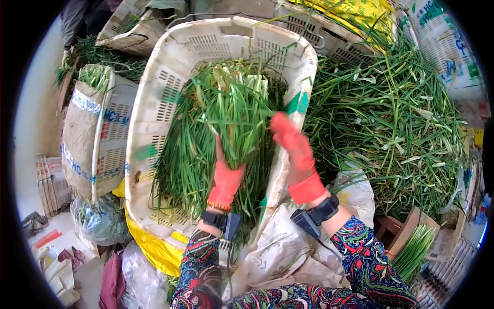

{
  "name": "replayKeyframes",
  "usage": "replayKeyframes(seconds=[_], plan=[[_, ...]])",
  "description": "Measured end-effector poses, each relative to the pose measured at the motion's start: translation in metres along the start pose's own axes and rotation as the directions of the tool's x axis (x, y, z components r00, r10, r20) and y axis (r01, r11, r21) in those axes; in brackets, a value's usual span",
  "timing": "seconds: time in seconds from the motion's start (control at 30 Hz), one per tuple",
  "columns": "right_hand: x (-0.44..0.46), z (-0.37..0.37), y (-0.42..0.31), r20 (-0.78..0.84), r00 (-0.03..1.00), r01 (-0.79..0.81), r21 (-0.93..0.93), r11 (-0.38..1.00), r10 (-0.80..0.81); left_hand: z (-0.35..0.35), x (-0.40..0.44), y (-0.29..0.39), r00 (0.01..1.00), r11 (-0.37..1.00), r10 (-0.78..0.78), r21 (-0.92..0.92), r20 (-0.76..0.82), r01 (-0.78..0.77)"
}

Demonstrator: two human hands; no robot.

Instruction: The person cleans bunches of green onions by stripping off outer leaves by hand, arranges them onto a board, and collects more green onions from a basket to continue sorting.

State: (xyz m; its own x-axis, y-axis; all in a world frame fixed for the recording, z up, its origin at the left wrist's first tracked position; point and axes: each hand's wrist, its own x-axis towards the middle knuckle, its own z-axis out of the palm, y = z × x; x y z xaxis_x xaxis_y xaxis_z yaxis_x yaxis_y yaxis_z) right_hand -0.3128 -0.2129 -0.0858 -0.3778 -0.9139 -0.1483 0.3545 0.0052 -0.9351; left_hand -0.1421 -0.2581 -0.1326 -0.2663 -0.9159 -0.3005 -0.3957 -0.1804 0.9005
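Here, green leaves [239, 122] clamped in the left grip [226, 180], left of the blurred right grip [297, 157], its closure unclear.

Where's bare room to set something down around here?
Pale floor patch, lower left: below the bulging plastic bag, left of the maroon bundle. For a hand: far-left crate corner, beside the bunched greens. Crowded: crate middle, left hand there; right side, heaped loose greens.

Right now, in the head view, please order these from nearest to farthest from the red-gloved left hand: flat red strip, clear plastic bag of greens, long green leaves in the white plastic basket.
1. Long green leaves, against the left hand, inside the basket.
2. Clear plastic bag of greens, left of the basket.
3. Flat red strip, farthest left.
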Motion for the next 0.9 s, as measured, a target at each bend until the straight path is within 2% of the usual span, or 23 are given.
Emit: replayKeyframes(seconds=[0.03,0.07,0.1,0.13,0.17,0.2,0.23,0.27,0.3,0.33,0.4,0.43,0.5,0.57,0.6,0.7,0.73,0.8,0.83,0.87,0.9], plan=[[0.008,0.005,-0.010,-0.137,0.983,-0.086,0.227,0.970,0.120,-0.012,-0.010,0.002,0.996,0.996,0.085,0.040,-0.022,-0.084],[0.015,0.006,-0.009,-0.136,0.977,-0.115,0.316,0.942,0.165,-0.022,-0.019,0.004,0.980,0.972,0.199,0.136,-0.023,-0.194],[0.023,0.009,-0.008,-0.150,0.955,-0.185,0.373,0.909,0.256,-0.032,-0.034,0.009,0.992,0.974,0.125,0.192,0.000,-0.123],[0.030,0.014,0.000,-0.200,0.935,-0.214,0.342,0.915,0.293,-0.039,-0.044,0.008,0.993,0.976,0.114,0.185,0.022,-0.116],[0.037,0.019,-0.001,-0.238,0.888,-0.307,0.329,0.893,0.393,-0.046,-0.054,0.007,0.994,0.978,0.101,0.176,0.049,-0.108],[0.044,0.023,-0.002,-0.273,0.830,-0.397,0.326,0.858,0.487,-0.050,-0.062,0.009,0.985,0.969,0.162,0.183,0.051,-0.169],[0.052,0.025,-0.009,-0.283,0.722,-0.538,0.344,0.770,0.631,-0.053,-0.069,0.006,0.953,0.907,0.303,0.301,0.016,-0.294],[0.066,0.014,0.020,-0.207,0.787,-0.475,0.396,0.785,0.581,-0.055,-0.074,0.005,0.952,0.910,0.307,0.292,-0.001,-0.293],[0.074,0.014,0.038,-0.142,0.786,-0.521,0.372,0.768,0.602,-0.058,-0.079,0.004,0.951,0.913,0.310,0.283,-0.015,-0.293],[0.083,0.015,0.058,-0.076,0.781,-0.564,0.343,0.751,0.620,-0.059,-0.081,-0.005,0.971,0.969,0.237,0.075,-0.023,-0.235],[0.078,0.042,0.041,-0.101,0.805,-0.576,0.100,0.811,0.584,-0.063,-0.089,0.004,0.984,0.984,0.177,-0.023,-0.035,-0.178],[0.077,0.046,0.039,0.034,0.834,-0.551,0.064,0.832,0.550,-0.068,-0.093,0.009,0.989,0.987,0.142,-0.068,-0.051,-0.145],[0.066,0.057,0.016,0.230,0.834,-0.528,0.067,0.847,0.502,-0.078,-0.097,0.005,0.990,0.986,0.140,-0.087,-0.032,-0.142],[0.067,0.064,0.009,0.407,0.796,-0.546,0.160,0.822,0.449,-0.090,-0.099,-0.016,0.986,0.979,0.168,-0.113,-0.002,-0.167],[0.068,0.068,0.008,0.436,0.787,-0.549,0.172,0.818,0.437,-0.091,-0.099,-0.024,0.983,0.980,0.181,-0.083,-0.025,-0.183],[0.066,0.067,0.012,0.457,0.784,-0.546,0.186,0.817,0.420,-0.097,-0.090,-0.025,0.998,0.953,0.014,-0.302,0.065,0.006],[0.065,0.067,0.014,0.459,0.784,-0.544,0.184,0.819,0.418,-0.095,-0.083,-0.016,0.998,0.974,0.028,-0.224,0.060,-0.014],[0.063,0.067,0.015,0.466,0.780,-0.546,0.184,0.817,0.417,-0.111,-0.066,-0.015,0.983,0.993,-0.018,0.116,0.183,-0.003],[0.063,0.067,0.016,0.470,0.778,-0.548,0.185,0.816,0.416,-0.123,-0.058,-0.015,0.970,0.959,-0.061,0.284,0.236,-0.009],[0.062,0.066,0.017,0.471,0.777,-0.549,0.179,0.817,0.419,-0.134,-0.055,0.002,0.929,0.908,-0.275,0.385,0.249,0.166],[0.061,0.066,0.018,0.471,0.775,-0.550,0.175,0.817,0.421,-0.137,-0.051,0.052,0.871,0.739,-0.458,0.621,0.177,0.262]])
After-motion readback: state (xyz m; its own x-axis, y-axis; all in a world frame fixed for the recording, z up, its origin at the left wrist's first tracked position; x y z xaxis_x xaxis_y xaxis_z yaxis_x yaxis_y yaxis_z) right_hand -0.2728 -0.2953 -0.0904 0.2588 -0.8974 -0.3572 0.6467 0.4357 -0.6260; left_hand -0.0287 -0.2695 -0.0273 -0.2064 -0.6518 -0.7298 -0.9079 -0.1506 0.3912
